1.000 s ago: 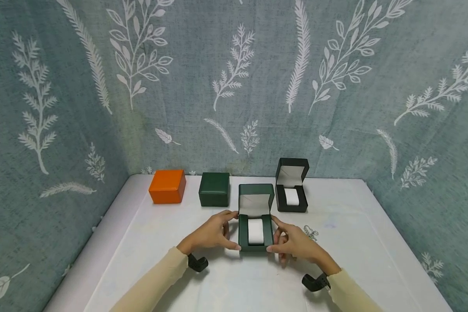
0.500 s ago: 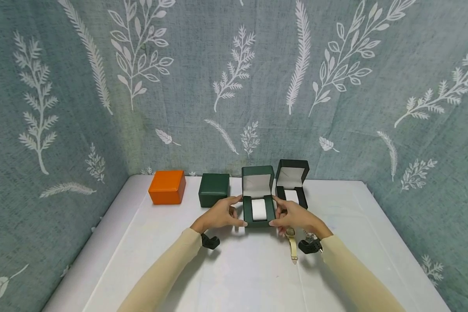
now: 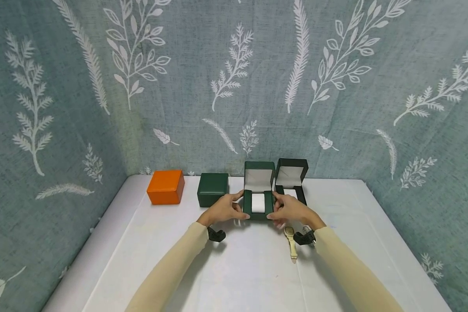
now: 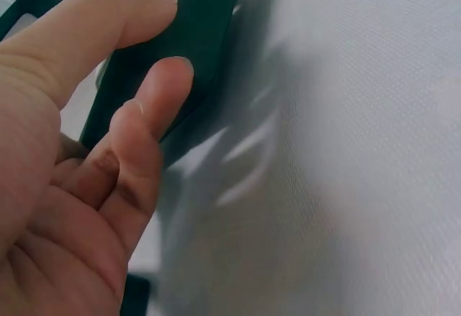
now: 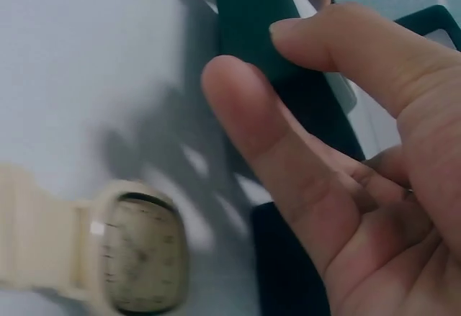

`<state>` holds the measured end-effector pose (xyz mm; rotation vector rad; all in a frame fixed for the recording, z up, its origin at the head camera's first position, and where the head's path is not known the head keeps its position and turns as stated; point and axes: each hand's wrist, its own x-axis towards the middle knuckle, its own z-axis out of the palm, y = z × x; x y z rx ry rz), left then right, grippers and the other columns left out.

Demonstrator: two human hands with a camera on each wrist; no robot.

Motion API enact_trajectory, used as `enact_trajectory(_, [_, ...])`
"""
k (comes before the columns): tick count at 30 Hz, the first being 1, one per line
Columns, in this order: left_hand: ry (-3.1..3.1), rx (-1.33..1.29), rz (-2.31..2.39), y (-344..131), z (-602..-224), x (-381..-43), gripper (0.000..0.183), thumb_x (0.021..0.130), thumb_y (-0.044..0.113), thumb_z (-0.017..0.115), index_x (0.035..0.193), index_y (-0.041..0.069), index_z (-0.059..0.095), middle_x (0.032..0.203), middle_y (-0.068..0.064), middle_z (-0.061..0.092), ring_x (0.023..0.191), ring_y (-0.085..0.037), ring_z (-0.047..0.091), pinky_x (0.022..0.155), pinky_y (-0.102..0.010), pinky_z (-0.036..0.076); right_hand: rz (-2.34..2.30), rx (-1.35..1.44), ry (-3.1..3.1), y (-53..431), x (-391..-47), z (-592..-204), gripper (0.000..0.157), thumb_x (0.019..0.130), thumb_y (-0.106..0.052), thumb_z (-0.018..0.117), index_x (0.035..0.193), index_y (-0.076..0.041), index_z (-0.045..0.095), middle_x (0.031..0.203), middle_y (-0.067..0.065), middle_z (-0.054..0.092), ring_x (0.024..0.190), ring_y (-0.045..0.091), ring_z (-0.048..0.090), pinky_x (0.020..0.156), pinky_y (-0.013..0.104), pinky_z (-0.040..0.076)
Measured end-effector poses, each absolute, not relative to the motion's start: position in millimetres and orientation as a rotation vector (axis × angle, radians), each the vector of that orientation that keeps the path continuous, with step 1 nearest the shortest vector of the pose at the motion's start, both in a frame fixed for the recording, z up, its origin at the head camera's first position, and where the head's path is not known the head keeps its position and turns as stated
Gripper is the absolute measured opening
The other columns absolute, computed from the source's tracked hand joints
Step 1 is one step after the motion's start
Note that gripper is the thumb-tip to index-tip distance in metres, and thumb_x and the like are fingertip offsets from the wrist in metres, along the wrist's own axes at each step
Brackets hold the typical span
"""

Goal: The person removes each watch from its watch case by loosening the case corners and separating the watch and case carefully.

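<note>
The open green box (image 3: 258,186) stands between the two hands, toward the far side of the white table (image 3: 234,277), its lid raised; the left hand (image 3: 225,209) and the right hand (image 3: 290,209) pinch it from either side, each thumb at a near corner and each forefinger reaching along the side wall, the other fingers bent loosely beneath; whether its base sits fully flat on the cloth I cannot tell. To its right is the open black box (image 3: 290,175), so close that I cannot say whether the two touch; to its left, apart, come the closed green box (image 3: 212,190) and, farthest left, the orange box (image 3: 165,187), also lidded. As I judge it, the placing is nearly done, for the green box is roughly level with the others in a far row; letting go of it is not yet done. The white cushion (image 3: 258,203) inside it is bare; the cream watch (image 3: 291,245) lies outside the boxes, nearer and to the right, with a silvery piece (image 3: 306,228) beside it, partly hidden by the right wrist; neither is boxed.
</note>
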<state>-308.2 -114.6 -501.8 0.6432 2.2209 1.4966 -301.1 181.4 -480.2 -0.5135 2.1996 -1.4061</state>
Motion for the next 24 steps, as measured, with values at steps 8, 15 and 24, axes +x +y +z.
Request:
enact_trajectory(8, [2.276, 0.581, 1.492, -112.8, -506.7, -317.4, 0.105, 0.086, 0.026, 0.086, 0.165, 0.010, 0.018, 0.087, -0.007, 0.076, 0.082, -0.024, 0.072, 0.072, -0.031, 0.047, -1.245, -0.518, 2.261, 179.0, -321.7, -470.3, 0.101, 0.090, -0.013, 0.081, 0.162, 0.005, 0.013, 0.085, 0.020, 0.071, 0.063, 0.029, 0.071, 0.064, 0.043, 0.060])
enact_trajectory(15, [2.263, 0.542, 1.520, -115.2, -510.7, -321.5, 0.106, 0.086, 0.027, 0.086, 0.165, 0.011, 0.017, 0.093, -0.009, 0.075, 0.083, -0.026, 0.072, 0.073, -0.034, 0.049, -1.116, -0.477, 2.316, 173.9, -331.6, -464.1, 0.093, 0.088, -0.021, 0.084, 0.159, 0.001, 0.029, 0.084, 0.020, 0.068, 0.047, 0.012, 0.054, 0.048, 0.030, 0.048])
enact_trajectory(24, [2.273, 0.510, 1.517, -112.3, -512.1, -327.1, 0.103, 0.087, 0.025, 0.085, 0.165, 0.010, 0.020, 0.090, -0.009, 0.075, 0.080, -0.026, 0.072, 0.077, -0.036, 0.052, -1.020, -0.478, 2.374, 169.9, -338.3, -460.3, 0.097, 0.087, -0.021, 0.085, 0.161, 0.001, 0.026, 0.085, 0.021, 0.070, 0.044, 0.010, 0.045, 0.045, 0.027, 0.039])
